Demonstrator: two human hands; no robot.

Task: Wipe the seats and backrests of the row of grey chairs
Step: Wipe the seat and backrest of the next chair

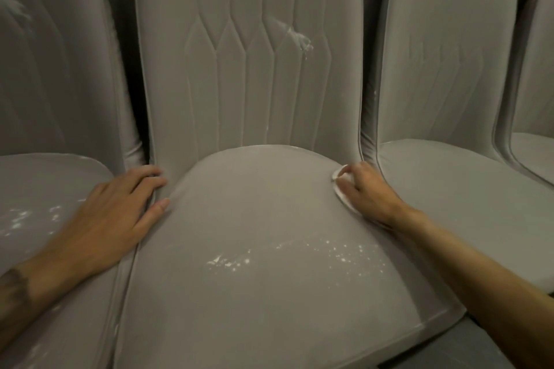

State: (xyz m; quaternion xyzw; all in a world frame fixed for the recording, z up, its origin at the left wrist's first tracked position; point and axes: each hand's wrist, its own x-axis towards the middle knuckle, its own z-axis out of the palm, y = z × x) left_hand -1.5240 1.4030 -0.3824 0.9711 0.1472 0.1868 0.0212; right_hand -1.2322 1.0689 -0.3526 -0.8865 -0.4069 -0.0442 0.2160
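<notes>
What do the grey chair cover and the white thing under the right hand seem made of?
The middle grey chair's padded seat looks like soft matte fabric, perhaps velvet or microfibre: seamed edge, no gloss. The small white pad under the right hand seems thin cloth or sponge; mostly hidden.

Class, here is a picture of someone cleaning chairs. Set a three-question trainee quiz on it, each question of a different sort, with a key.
1. True or false: the right hand holds the white cloth at the front edge of the middle seat.
2. The white smear is on: A the middle backrest; B a table; C a wall.
3. What does the left hand hold?
Key: 1 false, it is at the back right edge; 2 A; 3 nothing, it lies flat across the seat's left edge.
</notes>
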